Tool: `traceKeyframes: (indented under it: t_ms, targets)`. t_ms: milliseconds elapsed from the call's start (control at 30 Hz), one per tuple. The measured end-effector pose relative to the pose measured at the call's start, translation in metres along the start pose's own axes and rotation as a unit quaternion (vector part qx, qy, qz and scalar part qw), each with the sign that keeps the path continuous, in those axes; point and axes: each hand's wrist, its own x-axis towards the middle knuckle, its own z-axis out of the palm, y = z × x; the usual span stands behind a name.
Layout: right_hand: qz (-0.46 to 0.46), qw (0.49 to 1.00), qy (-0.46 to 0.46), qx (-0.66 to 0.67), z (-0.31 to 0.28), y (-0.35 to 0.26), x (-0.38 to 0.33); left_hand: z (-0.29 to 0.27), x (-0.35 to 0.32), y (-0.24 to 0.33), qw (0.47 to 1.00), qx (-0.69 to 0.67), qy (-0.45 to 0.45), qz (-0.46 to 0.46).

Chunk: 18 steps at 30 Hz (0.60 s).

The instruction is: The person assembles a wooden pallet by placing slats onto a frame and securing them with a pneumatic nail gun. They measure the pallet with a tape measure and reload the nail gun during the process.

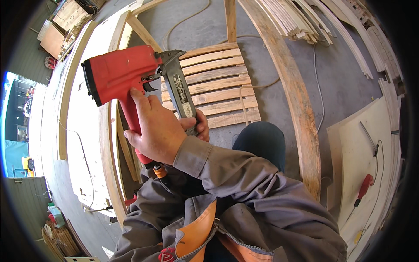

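Note:
A red pneumatic nail gun (122, 70) with a black end cap and a grey magazine (178, 91) is held up in front of me, tilted. My right hand (159, 124) is wrapped round its red handle, with the index finger just below the black trigger. Crossing beneath the right arm, my left arm reaches the magazine's lower end, where the fingers of my left hand (201, 125) curl round it. Most of that hand is hidden behind the right one. An orange hose fitting (160, 171) shows at the handle's base.
Wooden beams (290, 87) frame the space around me. A slatted wooden panel (222, 83) lies on the grey floor beyond my knee. Thin hoses cross the floor. On the right, a pale board (362, 144) carries a red-handled screwdriver (365, 187). Timber strips (292, 19) are stacked far right.

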Motion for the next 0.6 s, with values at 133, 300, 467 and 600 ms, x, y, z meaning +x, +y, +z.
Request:
traceKeyframes:
  t_ms: [133,300,467,600]
  targets:
    - [-0.004,1.000,0.006,0.011,-0.001,0.001,0.000,0.002,0.000,-0.003,1.000,0.003,0.008,0.016]
    - [-0.003,1.000,0.014,0.022,0.000,0.004,-0.002,0.005,-0.002,-0.004,0.999,0.001,0.039,0.030]
    - [0.005,0.999,0.008,0.038,0.000,0.008,-0.004,0.006,-0.004,0.001,0.996,-0.075,0.039,-0.004]
    - [0.005,0.999,0.022,0.034,0.001,0.012,-0.003,-0.002,-0.002,0.000,0.995,-0.089,0.034,-0.027]
